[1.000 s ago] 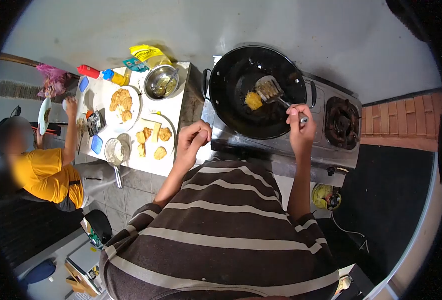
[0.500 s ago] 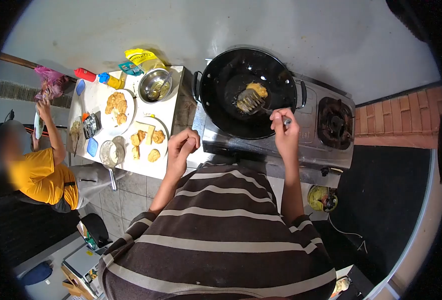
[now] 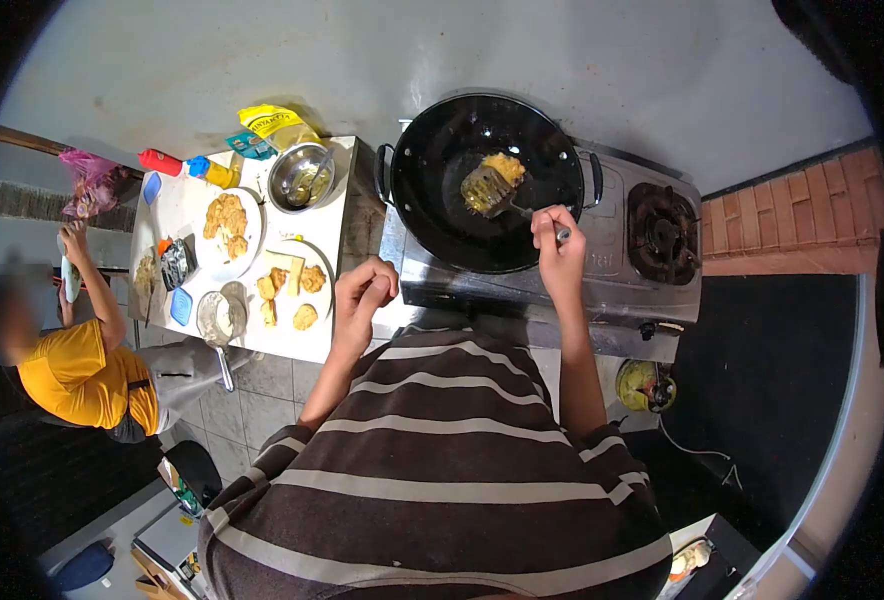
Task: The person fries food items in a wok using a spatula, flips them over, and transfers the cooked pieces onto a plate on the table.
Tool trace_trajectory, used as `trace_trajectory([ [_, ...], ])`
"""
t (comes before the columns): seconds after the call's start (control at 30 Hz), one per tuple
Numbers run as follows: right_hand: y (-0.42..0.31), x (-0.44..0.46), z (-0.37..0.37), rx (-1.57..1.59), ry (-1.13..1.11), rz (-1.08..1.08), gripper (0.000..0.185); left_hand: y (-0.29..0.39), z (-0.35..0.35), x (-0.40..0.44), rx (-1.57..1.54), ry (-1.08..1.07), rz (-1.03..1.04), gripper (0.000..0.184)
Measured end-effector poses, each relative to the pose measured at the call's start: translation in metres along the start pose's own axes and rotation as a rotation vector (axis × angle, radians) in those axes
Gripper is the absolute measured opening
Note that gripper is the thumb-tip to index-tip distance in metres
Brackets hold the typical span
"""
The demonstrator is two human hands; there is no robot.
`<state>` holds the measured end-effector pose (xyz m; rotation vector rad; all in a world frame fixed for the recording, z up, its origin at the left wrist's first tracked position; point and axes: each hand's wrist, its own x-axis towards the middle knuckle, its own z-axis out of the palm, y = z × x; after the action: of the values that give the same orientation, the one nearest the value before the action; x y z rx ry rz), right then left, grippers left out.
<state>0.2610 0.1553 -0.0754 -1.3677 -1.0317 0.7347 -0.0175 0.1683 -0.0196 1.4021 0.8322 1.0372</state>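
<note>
My right hand grips the handle of a slotted spatula, and the spatula's head rests low inside a black wok. Against the head lies a golden battered piece of food, partly covered by it. The wok has two side handles and sits on the left burner of a metal gas stove. My left hand is curled into a loose fist in front of the stove's left end, near the table edge, with nothing visible in it.
On the white table at left are a plate of fried pieces, another plate, a steel bowl, a small saucepan and a yellow bag. A second burner is at right. A person in yellow stands far left.
The spatula's head has shifted slightly left and up in the wok, pressed closer to the food, and my right hand has moved a little with it. My left hand keeps its place.
</note>
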Motion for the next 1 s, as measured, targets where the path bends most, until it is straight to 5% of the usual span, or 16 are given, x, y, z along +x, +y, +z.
trace_trajectory([
  [0.47,-0.021,0.001,-0.018,0.003,0.13,-0.026,0.017,-0.002,-0.014,-0.003,0.015,-0.047,-0.068,0.025],
  [1.0,-0.017,-0.003,-0.062,0.083,-0.215,-0.064,0.019,-0.003,0.084,-0.074,0.014,0.244,-0.07,0.022],
])
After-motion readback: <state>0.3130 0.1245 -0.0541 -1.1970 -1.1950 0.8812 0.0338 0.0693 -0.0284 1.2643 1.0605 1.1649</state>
